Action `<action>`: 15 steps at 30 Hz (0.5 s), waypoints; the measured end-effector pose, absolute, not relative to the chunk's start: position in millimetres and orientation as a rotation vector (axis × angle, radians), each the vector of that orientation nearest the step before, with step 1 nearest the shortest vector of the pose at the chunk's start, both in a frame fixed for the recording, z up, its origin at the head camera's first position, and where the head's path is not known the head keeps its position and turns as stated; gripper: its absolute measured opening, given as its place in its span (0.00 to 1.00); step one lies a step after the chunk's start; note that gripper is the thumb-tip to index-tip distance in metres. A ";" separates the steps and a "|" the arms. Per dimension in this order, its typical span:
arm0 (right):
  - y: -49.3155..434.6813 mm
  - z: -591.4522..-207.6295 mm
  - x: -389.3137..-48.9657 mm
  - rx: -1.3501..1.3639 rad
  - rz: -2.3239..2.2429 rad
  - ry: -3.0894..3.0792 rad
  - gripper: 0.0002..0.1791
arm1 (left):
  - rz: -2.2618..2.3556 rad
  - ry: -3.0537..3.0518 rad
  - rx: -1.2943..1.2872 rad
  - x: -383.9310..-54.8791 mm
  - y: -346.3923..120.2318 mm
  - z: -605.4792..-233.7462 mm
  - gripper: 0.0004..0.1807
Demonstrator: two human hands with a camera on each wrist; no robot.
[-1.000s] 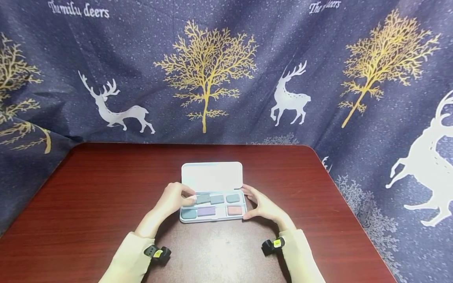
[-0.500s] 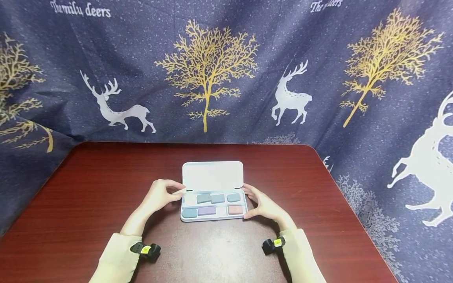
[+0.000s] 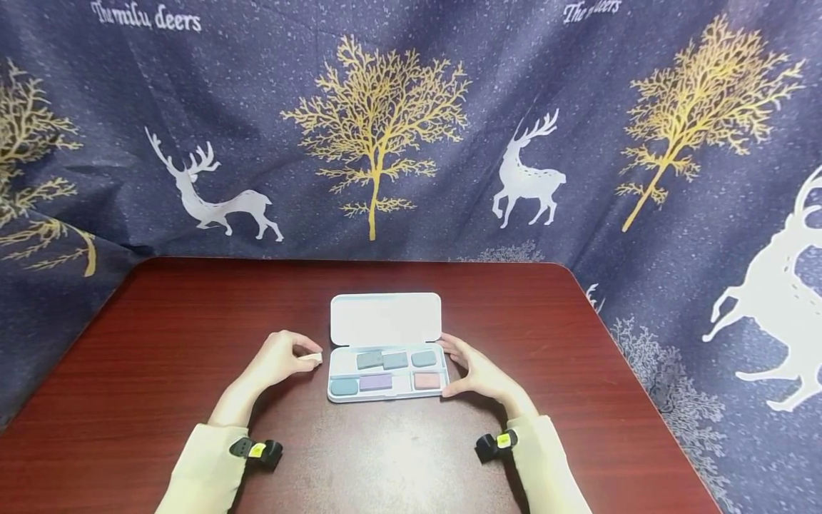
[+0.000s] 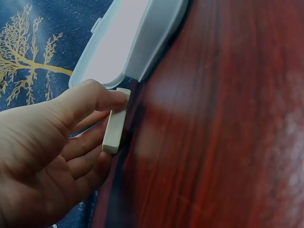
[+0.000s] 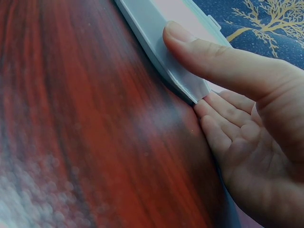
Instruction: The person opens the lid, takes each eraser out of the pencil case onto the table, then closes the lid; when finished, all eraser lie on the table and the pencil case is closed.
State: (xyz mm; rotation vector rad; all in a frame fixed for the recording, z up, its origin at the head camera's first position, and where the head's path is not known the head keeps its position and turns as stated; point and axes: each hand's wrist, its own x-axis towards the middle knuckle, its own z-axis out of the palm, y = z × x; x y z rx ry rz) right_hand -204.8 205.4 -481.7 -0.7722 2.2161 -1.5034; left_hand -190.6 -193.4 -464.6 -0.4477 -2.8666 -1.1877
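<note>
In the head view, a shallow white hinged case (image 3: pixel 401 389) stands with its lid (image 3: pixel 385 319) raised at the back. Two rows inside hold several small blocks, among them a purple block (image 3: pixel 375 382), a pink block (image 3: pixel 427 380) and a teal block (image 3: pixel 343 387). Just left of the case, my left hand (image 3: pixel 276 357) pinches a small cream-white rectangular block (image 4: pixel 115 124) between thumb and fingers. My right hand (image 3: pixel 478 371) grips the case's right end, thumb at the front corner and fingers behind; the right wrist view shows the thumb (image 5: pixel 178 33) over its wall.
The case rests on a reddish-brown wooden table (image 3: pixel 212 307) whose far edge runs behind it. Beyond hangs a dark blue cloth (image 3: pixel 424 143) printed with deer and golden trees. A black camera band (image 3: pixel 257 451) sits on each wrist.
My left hand has moved left out of the case with the cream-white block and come down beside it. My right hand has stayed on the case's right end.
</note>
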 end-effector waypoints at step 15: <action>205.3 -482.9 -205.7 -0.784 -1.504 2.212 0.57 | -1.144 -2.884 -0.490 -190.6 -186.4 -466.4 0.07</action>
